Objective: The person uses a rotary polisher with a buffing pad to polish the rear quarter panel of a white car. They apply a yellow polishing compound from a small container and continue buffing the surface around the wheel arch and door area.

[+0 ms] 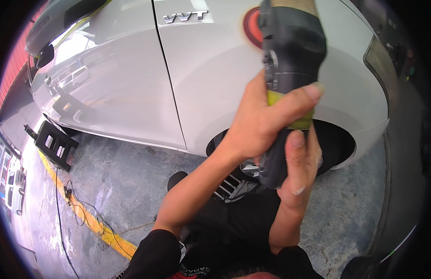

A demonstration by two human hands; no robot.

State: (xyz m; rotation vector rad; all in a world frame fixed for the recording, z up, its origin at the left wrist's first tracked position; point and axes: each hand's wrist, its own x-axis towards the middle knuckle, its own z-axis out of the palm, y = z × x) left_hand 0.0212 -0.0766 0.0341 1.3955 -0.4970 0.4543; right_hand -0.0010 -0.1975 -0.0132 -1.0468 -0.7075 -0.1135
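The left hand [259,118] and right hand [304,160] are gripping a black polisher [296,46] right of centre; its red pad [254,29] is showing near the top edge, beside a white car [210,83].

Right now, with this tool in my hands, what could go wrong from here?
The red pad of the black power tool is near the chrome badge; drifting left, it might catch or scuff those raised letters. If the pad is tipped against the white car panel, its edge could mark the paint; contact isn't clear from here. Cables lie loose on the floor to your left, so stepping that way might snag a foot.
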